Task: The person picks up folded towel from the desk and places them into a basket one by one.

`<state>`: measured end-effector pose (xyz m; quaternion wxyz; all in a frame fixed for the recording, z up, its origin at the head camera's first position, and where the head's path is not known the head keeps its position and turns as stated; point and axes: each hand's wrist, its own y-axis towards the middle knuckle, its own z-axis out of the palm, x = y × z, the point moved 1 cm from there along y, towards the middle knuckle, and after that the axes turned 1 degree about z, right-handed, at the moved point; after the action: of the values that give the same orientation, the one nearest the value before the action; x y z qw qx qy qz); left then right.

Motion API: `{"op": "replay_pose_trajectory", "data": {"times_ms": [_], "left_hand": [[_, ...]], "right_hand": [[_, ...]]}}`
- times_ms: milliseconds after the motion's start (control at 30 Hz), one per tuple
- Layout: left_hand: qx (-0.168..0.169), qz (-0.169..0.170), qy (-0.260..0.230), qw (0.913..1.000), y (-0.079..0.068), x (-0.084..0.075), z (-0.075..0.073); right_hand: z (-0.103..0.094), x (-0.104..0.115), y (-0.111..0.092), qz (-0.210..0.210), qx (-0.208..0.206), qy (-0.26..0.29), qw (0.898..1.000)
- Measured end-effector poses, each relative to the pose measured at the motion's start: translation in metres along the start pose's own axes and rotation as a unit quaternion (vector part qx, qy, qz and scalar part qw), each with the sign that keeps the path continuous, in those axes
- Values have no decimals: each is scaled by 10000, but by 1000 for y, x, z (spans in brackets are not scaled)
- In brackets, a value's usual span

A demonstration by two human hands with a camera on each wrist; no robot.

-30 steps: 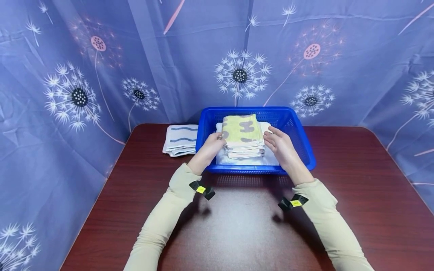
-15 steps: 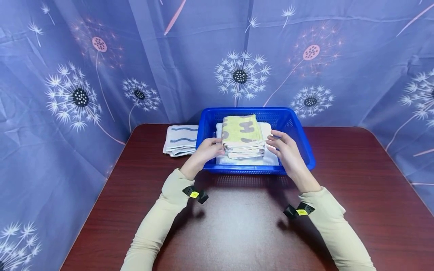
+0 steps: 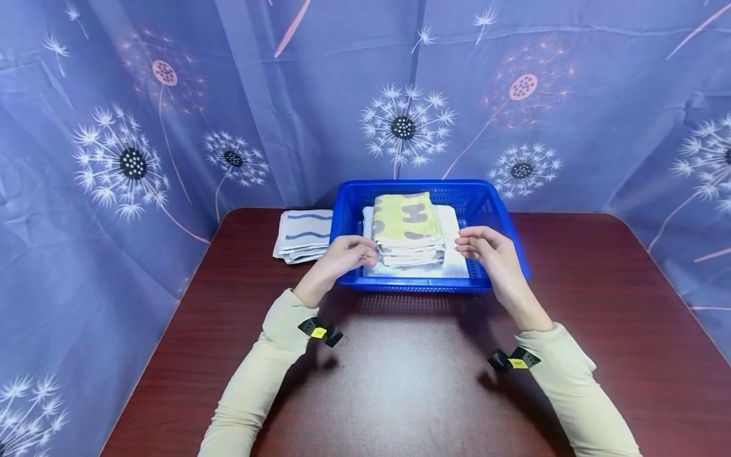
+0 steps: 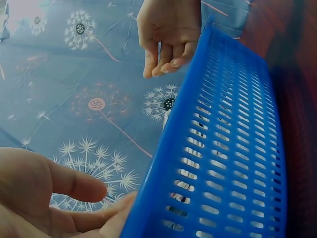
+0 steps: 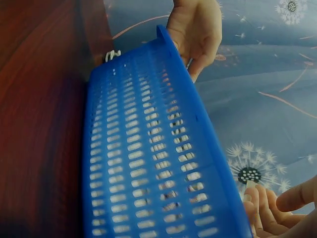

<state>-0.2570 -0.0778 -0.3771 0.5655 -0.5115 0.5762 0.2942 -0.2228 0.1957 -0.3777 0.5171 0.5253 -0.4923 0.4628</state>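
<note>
A blue plastic basket (image 3: 422,285) stands toward the back of the table, with a folded white towel (image 3: 456,263) lying flat inside. On that towel sits a neat stack of small folded towels, topped by a yellow towel (image 3: 403,218) with grey shapes. My left hand (image 3: 346,256) hovers over the basket's front left rim, its loosely bent fingertips beside the stack. Over the right side, my right hand (image 3: 490,249) hangs with relaxed fingers, apart from the stack. The left wrist view shows the basket's slotted wall (image 4: 223,144) between the two hands; nothing shows in either palm.
Left of the basket lies a folded pile of white towels with blue wavy stripes (image 3: 306,230), close against its wall. The dark red wooden table (image 3: 594,304) extends around. A blue dandelion-print curtain (image 3: 320,95) hangs behind the table's back edge.
Both hands have drawn away from the sides of the towel stack, the right one outward to the right and the left one toward the near left. The stack and basket stay in place.
</note>
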Motion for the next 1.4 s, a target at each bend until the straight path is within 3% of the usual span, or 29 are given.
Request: {"op": "replay_pose_trajectory", "data": {"times_ms": [167,333,567,833,1100,1267,1400], "left_hand": [[3,353,-192,9992,-1,3,-5],[-252,707,-47,9972,-5,6,-12],[-524,1157,32,9919,-12,4,-22],[-1147,1362,-555,9825,-15,12,-36],[-1960,1267,-1275,9640,-10,31,-57],[-2232,1000,-1297,9609,-6,46,-68],[-2398,807,-1260,9592,-4,58,-75]], "right_hand": [[-11,1,-1,-566,-550,-210,9967],[-22,0,-3,-789,-1326,-922,9837],[-33,1,-4,-407,-2012,-1824,9616],[-43,-5,-7,103,-2356,-2552,9377],[-51,-13,-8,414,-2106,-2400,9467],[-55,-18,-8,638,-1890,-2446,9489],[-56,-22,-8,705,-1612,-2310,9569]]}}
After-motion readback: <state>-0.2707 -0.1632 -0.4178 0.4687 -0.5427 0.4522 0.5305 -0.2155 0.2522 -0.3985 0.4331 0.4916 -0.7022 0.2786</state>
